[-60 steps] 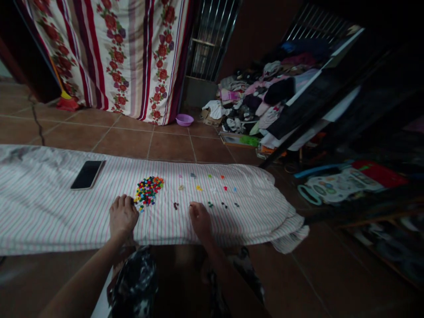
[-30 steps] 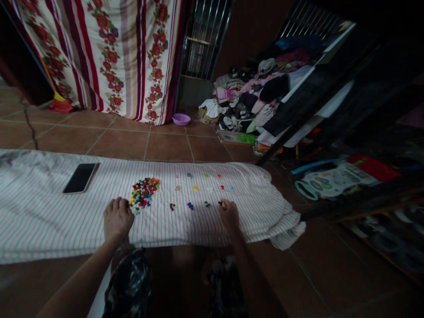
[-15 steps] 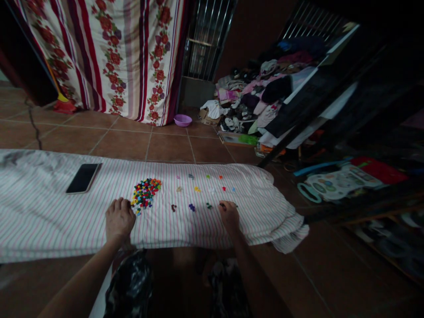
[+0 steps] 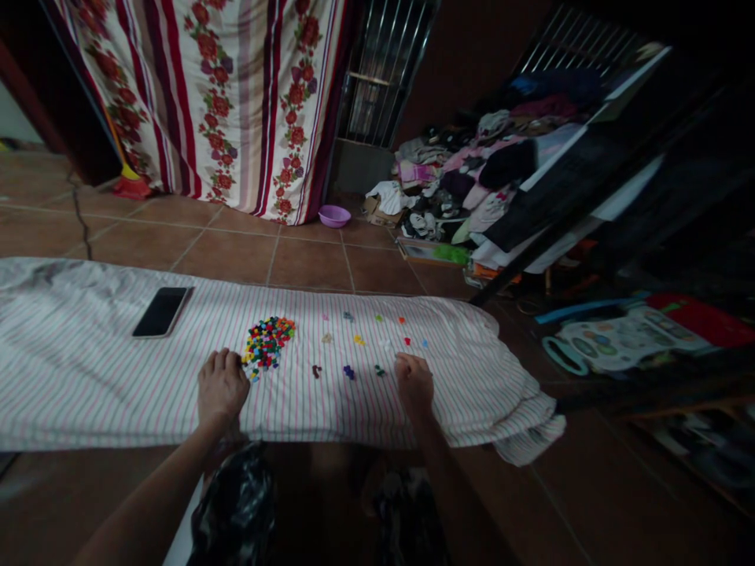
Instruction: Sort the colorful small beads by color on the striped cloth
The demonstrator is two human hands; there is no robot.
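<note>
Loosely heaped, tiny pieces show mixed colours; whether left hand or right hand grips any, I cannot tell.

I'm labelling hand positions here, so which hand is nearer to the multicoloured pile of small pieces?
Left. The left hand is at the near left edge of the multicoloured pile; the right hand is well off to its right, beyond the dark green cluster.

Inside of right grip hidden
</note>
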